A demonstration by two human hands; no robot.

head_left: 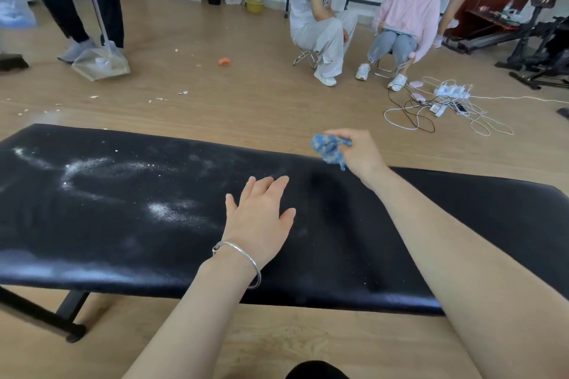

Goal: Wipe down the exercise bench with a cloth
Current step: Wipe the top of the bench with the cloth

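A long black padded exercise bench (385, 224) runs across the view in front of me. White powder (166, 209) is streaked over its left half; the right half looks dark and clean. My right hand (360, 152) is raised over the bench's far edge and holds a crumpled blue patterned cloth (331, 148), which hangs just above the pad. My left hand (261, 215), with a silver bracelet on the wrist, hovers flat over the bench's middle with fingers apart and nothing in it.
Beyond the bench, two people sit on small stools (363, 21) on the wooden floor. A power strip with tangled cables (443, 101) lies at the right. A standing person with a dustpan (101, 61) is at the far left. Scraps litter the floor.
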